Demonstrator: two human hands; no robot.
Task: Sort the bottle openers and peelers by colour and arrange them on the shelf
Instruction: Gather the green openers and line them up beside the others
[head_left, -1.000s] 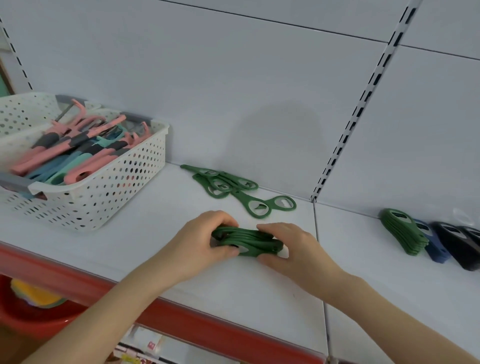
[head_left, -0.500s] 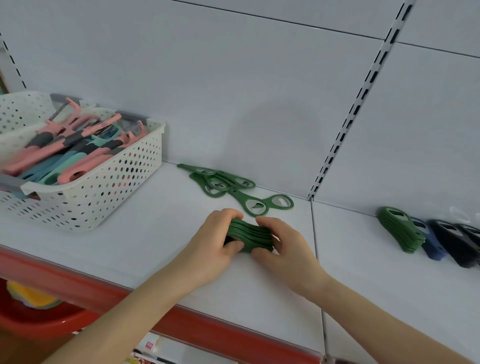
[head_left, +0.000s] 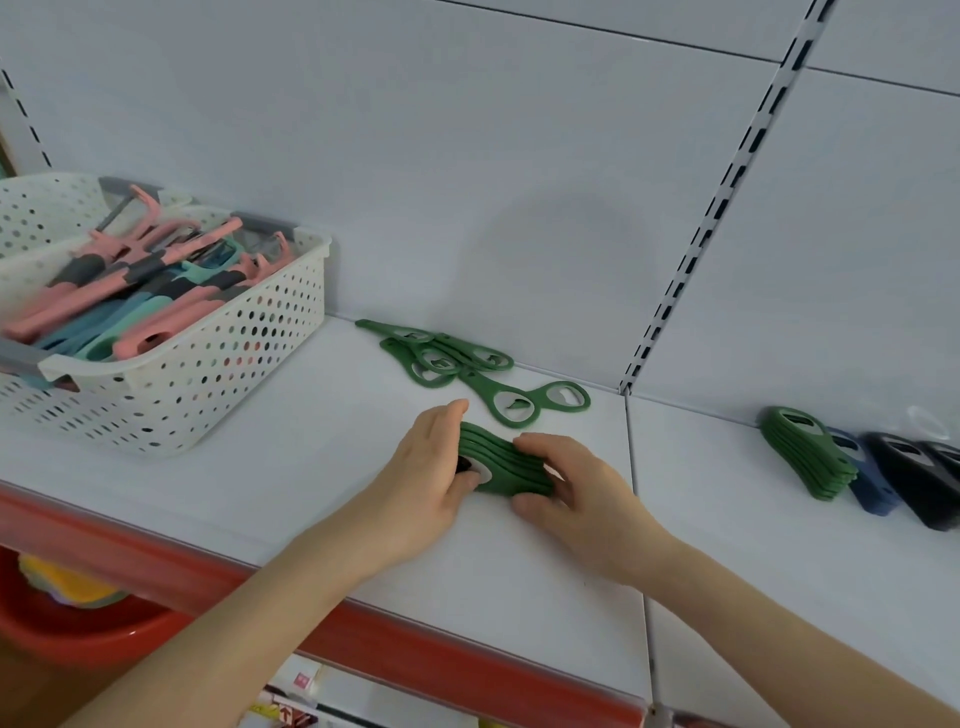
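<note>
Several green bottle openers (head_left: 504, 467) stand stacked on edge on the shelf (head_left: 311, 493), gripped at either end by your left hand (head_left: 421, 483) and right hand (head_left: 582, 493); they look light, stiff and slick, so squeeze both ends evenly.

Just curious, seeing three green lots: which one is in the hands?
The front stack, gripped by left hand and right hand; loose openers behind and the far-right stack lie untouched.

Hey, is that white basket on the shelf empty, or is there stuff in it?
Not empty: pink and teal peelers lie piled inside the white basket, some reaching above its rim.
</note>
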